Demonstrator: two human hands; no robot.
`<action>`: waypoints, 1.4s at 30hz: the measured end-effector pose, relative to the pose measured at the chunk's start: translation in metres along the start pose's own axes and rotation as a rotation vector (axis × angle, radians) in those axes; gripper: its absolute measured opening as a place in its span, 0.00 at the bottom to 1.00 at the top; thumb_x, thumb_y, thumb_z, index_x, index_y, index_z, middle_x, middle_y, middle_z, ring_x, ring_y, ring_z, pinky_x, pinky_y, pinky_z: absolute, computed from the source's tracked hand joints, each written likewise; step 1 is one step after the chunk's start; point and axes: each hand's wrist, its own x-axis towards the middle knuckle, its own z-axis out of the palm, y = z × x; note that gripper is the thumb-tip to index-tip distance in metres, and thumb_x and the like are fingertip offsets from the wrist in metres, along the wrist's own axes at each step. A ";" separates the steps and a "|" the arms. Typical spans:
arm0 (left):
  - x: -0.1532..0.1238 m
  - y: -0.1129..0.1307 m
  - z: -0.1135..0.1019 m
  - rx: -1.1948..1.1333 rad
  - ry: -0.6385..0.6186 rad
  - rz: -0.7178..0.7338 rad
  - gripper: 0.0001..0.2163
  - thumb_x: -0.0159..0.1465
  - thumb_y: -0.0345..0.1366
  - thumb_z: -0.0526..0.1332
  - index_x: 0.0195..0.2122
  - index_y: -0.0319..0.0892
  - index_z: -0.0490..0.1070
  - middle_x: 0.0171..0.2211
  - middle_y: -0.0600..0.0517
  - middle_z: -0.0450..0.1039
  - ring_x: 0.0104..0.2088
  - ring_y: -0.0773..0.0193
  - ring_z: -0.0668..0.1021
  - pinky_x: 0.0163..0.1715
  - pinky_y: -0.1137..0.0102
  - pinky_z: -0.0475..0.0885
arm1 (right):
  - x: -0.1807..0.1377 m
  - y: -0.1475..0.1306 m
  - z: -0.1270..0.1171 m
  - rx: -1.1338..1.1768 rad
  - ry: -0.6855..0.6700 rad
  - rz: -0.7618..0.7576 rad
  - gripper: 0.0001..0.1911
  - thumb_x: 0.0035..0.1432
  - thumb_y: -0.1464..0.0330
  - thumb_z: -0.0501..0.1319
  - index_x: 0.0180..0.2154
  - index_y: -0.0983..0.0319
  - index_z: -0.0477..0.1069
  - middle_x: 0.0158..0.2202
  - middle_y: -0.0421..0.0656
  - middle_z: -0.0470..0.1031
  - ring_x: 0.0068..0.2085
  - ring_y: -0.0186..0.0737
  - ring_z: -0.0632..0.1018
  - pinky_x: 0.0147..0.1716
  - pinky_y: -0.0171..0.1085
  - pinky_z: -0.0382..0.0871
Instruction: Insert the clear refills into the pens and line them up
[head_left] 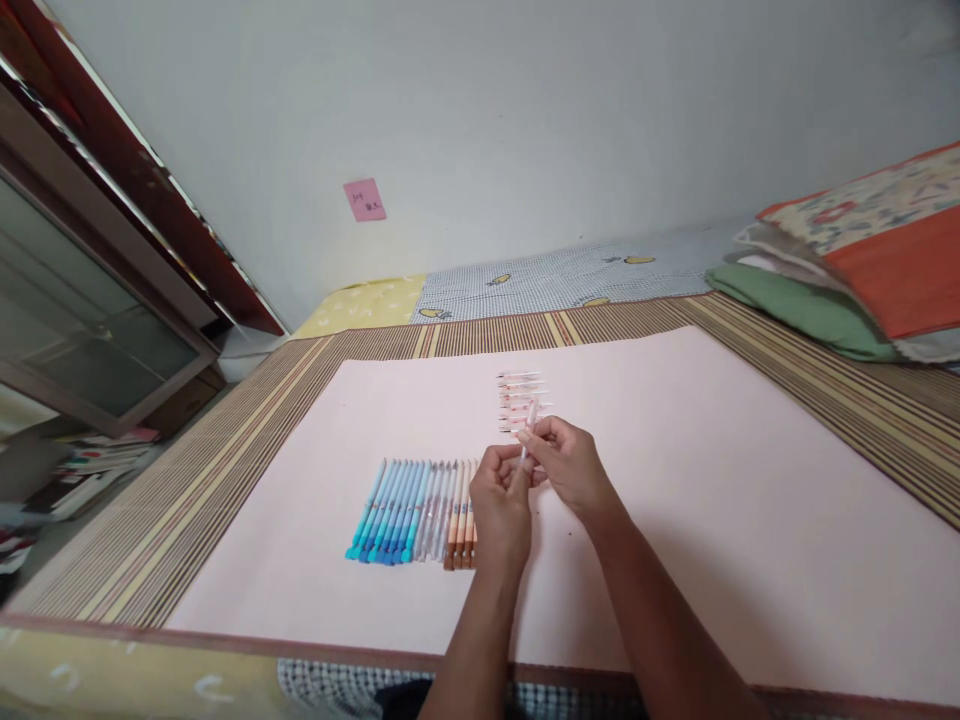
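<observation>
A slim white and pink pen stands tilted between my two hands. My left hand is closed round its lower part, while the fingers of my right hand pinch it higher up. Just beyond my hands lies a column of thin white and pink pen-like sticks, set crosswise. To the left of my left hand is a neat row of pens: blue pens, clear greyish pens and cream-to-brown pens. My left hand hides the right end of this row.
The pens lie on a pale pink sheet over a striped mat. Folded bedding is piled at the far right. A pink note sticks to the wall. A glass-fronted cabinet stands at left.
</observation>
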 end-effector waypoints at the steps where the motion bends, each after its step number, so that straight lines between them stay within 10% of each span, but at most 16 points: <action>1: 0.000 0.002 0.000 -0.026 -0.009 -0.011 0.10 0.60 0.40 0.68 0.37 0.41 0.71 0.26 0.52 0.77 0.30 0.61 0.81 0.35 0.68 0.74 | 0.000 0.000 0.001 0.012 0.003 0.009 0.23 0.42 0.53 0.75 0.26 0.59 0.66 0.20 0.34 0.66 0.20 0.33 0.67 0.17 0.35 0.64; 12: 0.010 0.009 -0.016 -0.258 -0.243 -0.218 0.20 0.52 0.43 0.73 0.35 0.40 0.66 0.25 0.49 0.78 0.26 0.59 0.82 0.33 0.66 0.75 | -0.008 -0.015 -0.015 0.054 -0.321 0.118 0.19 0.46 0.55 0.74 0.32 0.62 0.76 0.22 0.36 0.69 0.23 0.31 0.66 0.25 0.35 0.64; 23: -0.001 0.004 -0.012 0.539 0.078 0.305 0.11 0.63 0.33 0.63 0.45 0.46 0.64 0.26 0.56 0.73 0.27 0.63 0.76 0.29 0.72 0.64 | 0.000 0.006 -0.002 0.012 -0.097 -0.007 0.23 0.41 0.55 0.76 0.21 0.60 0.66 0.21 0.36 0.70 0.27 0.36 0.70 0.32 0.39 0.66; 34: 0.006 0.011 -0.009 -0.052 -0.097 -0.059 0.28 0.57 0.38 0.70 0.54 0.42 0.60 0.28 0.52 0.79 0.28 0.61 0.82 0.38 0.65 0.76 | -0.003 -0.004 -0.015 0.092 -0.310 0.082 0.22 0.56 0.49 0.66 0.34 0.63 0.76 0.28 0.41 0.73 0.29 0.36 0.71 0.30 0.37 0.64; 42: 0.001 0.012 -0.008 0.060 -0.107 -0.025 0.29 0.58 0.35 0.69 0.59 0.41 0.62 0.26 0.55 0.77 0.26 0.64 0.79 0.34 0.70 0.73 | -0.005 -0.005 -0.013 0.037 -0.253 0.074 0.20 0.45 0.56 0.75 0.25 0.63 0.71 0.23 0.37 0.69 0.25 0.33 0.70 0.27 0.36 0.63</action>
